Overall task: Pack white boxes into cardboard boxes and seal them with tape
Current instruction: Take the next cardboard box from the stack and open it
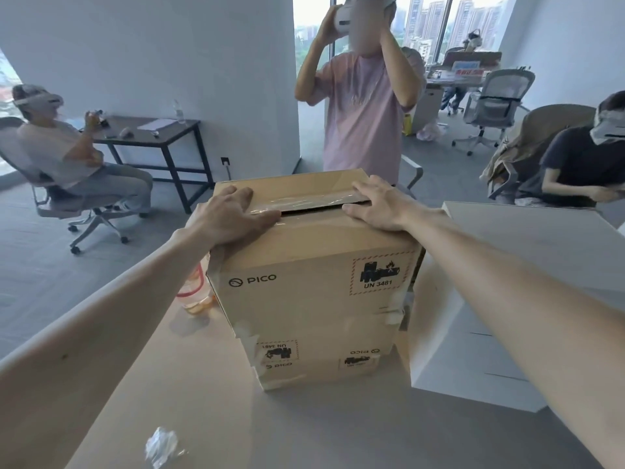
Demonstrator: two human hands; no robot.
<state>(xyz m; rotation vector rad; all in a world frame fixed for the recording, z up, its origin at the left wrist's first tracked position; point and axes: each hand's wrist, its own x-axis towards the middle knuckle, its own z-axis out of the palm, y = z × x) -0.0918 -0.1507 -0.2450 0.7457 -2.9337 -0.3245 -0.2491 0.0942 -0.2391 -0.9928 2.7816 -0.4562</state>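
A brown cardboard box point(311, 299) with PICO and UN 3481 prints stands on the table point(236, 418) in front of me. Its top flaps are folded down, with a dark gap still showing along the seam. A strip of clear tape point(304, 200) lies along the far flap by that seam. My left hand point(233, 214) presses flat on the left end of the top, fingers straight across the seam. My right hand point(378, 206) lies flat on the right end, fingers over the far flap. Large white boxes point(500, 299) stand just right of the cardboard box.
A plastic cup point(196, 296) with a red band stands left of the box, partly behind it. A crumpled wad of clear tape point(162, 450) lies near the table's front. A person in a pink shirt point(362, 106) stands just beyond the box; others sit at left and right.
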